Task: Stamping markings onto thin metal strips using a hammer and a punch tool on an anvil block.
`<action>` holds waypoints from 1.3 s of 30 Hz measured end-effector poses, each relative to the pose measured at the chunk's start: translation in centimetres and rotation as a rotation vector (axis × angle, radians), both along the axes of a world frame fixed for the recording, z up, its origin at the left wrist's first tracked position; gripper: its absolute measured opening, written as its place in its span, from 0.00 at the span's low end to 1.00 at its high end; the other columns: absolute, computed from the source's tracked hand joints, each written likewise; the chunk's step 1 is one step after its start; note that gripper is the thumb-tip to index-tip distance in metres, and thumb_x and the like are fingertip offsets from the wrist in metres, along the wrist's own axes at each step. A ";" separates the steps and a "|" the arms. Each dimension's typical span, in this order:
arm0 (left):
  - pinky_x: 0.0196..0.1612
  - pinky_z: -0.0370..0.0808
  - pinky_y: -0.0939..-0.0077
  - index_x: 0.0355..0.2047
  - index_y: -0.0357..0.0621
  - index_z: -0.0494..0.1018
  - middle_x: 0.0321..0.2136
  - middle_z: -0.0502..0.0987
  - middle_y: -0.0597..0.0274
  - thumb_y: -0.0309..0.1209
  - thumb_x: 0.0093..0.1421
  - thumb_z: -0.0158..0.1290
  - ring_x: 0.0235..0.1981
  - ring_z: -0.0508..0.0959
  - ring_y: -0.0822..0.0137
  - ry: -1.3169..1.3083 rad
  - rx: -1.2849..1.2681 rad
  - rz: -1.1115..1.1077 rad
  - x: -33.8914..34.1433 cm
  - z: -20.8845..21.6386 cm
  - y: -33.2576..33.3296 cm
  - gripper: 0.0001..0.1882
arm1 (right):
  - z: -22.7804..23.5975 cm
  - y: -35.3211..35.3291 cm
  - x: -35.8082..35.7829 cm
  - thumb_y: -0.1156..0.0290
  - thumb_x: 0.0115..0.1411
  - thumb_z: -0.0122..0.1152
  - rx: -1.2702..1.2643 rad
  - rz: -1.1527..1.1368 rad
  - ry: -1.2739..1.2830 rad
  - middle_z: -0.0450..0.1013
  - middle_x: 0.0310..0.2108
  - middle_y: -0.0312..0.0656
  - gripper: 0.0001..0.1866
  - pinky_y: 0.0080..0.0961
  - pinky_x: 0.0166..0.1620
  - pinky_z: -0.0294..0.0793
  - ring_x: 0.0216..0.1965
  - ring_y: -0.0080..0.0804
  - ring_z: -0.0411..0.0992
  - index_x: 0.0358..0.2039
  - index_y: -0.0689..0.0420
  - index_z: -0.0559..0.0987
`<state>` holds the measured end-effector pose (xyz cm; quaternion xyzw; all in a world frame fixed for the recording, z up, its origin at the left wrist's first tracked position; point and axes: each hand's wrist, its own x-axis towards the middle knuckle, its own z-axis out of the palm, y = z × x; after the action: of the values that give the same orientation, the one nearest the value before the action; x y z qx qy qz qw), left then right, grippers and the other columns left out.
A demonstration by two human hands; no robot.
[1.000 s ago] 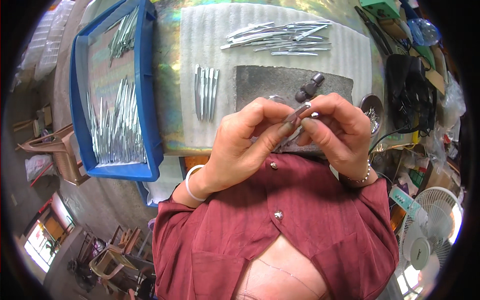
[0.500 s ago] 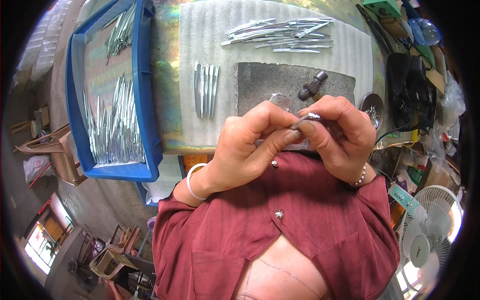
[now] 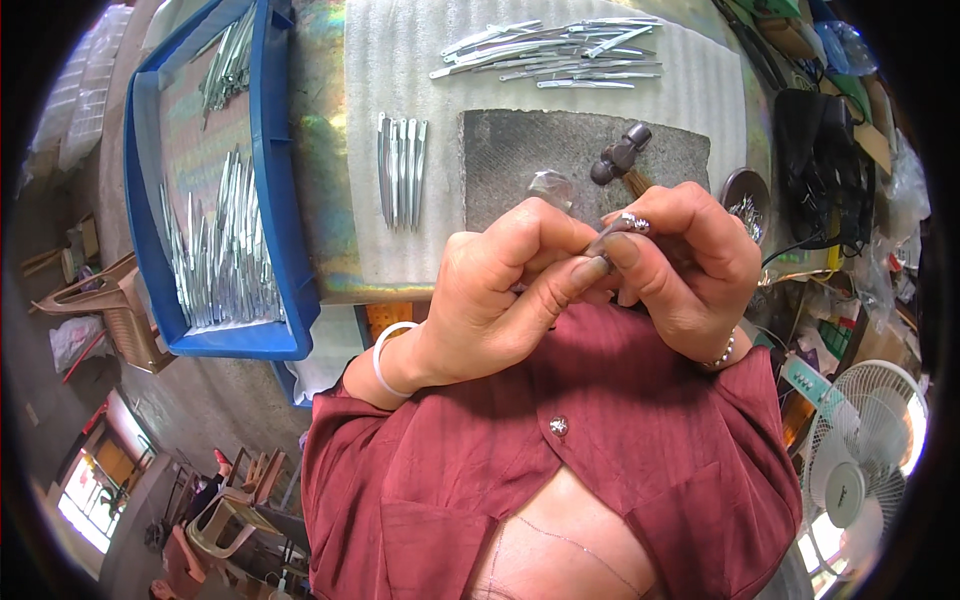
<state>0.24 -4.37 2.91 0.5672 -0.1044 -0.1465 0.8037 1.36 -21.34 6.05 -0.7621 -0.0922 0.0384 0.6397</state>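
Note:
My left hand point(image 3: 515, 292) and my right hand point(image 3: 692, 265) meet in front of my chest, fingertips pinched together. Between them is a small shiny metal piece point(image 3: 632, 223) with a ribbed end; the fingers cover most of it, so its full shape is hidden. Just beyond lies a dark grey slab point(image 3: 490, 150), bearing a ball-peen hammer point(image 3: 622, 153) and a small clear object point(image 3: 550, 187). Left of the slab, several slim metal strips point(image 3: 403, 175) stand side by side in a neat row. A looser pile of similar strips point(image 3: 550, 60) is at the far side.
A blue tray point(image 3: 290, 240) of many metal strips is at the left. Right of the slab sits a round dark dish point(image 3: 738, 185) with small metal parts. A black bag-like object point(image 3: 800, 170) and an electric fan point(image 3: 865, 470) are further right. White foam sheet point(image 3: 445, 130) covers the table.
The metal piece has tilted slightly in my fingers, showing more of its ribbed end. My right hand has shifted a little to the right. The table items appear slightly higher and further left.

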 end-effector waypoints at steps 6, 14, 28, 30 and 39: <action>0.37 0.76 0.80 0.36 0.33 0.66 0.30 0.77 0.56 0.19 0.62 0.48 0.33 0.78 0.71 0.091 0.053 -0.137 -0.4 0.0 0.2 0.03 | 0.0 -0.7 -0.4 0.77 0.56 0.62 0.020 0.063 0.060 0.74 0.20 0.37 0.05 0.11 0.23 0.70 0.21 0.16 0.72 0.30 0.64 0.74; 0.29 0.74 0.86 0.32 0.35 0.68 0.25 0.76 0.62 0.24 0.61 0.51 0.27 0.76 0.77 0.209 0.273 -0.285 1.7 0.8 0.3 0.05 | -2.0 -1.6 0.5 0.70 0.59 0.59 0.377 0.051 0.532 0.70 0.17 0.33 0.09 0.09 0.15 0.58 0.12 0.13 0.62 0.25 0.60 0.74; 0.15 0.73 0.86 0.33 0.38 0.66 0.18 0.76 0.62 0.32 0.62 0.52 0.15 0.77 0.75 0.382 0.156 -0.403 3.0 0.6 -1.1 0.10 | -3.8 -2.6 0.3 0.69 0.58 0.59 0.540 -0.052 0.619 0.68 0.16 0.31 0.07 0.08 0.13 0.56 0.11 0.11 0.59 0.27 0.58 0.75; 0.16 0.74 0.86 0.33 0.38 0.66 0.18 0.75 0.62 0.32 0.62 0.52 0.15 0.77 0.75 0.366 0.176 -0.422 3.1 0.7 -1.1 0.10 | -3.8 -2.6 0.2 0.69 0.59 0.59 0.530 -0.054 0.605 0.68 0.17 0.31 0.07 0.08 0.13 0.56 0.11 0.11 0.59 0.27 0.58 0.75; 0.16 0.74 0.86 0.32 0.37 0.66 0.19 0.75 0.61 0.34 0.63 0.50 0.16 0.77 0.74 0.412 0.138 -0.451 4.0 1.2 -1.4 0.11 | -3.6 -3.0 0.6 0.69 0.59 0.59 0.571 -0.065 0.640 0.68 0.17 0.31 0.07 0.08 0.13 0.56 0.11 0.11 0.59 0.27 0.58 0.75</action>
<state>4.24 -5.81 4.14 0.5415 -0.0523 -0.4394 0.7148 1.99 -24.32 2.41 -0.5066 0.1279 0.2255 0.8223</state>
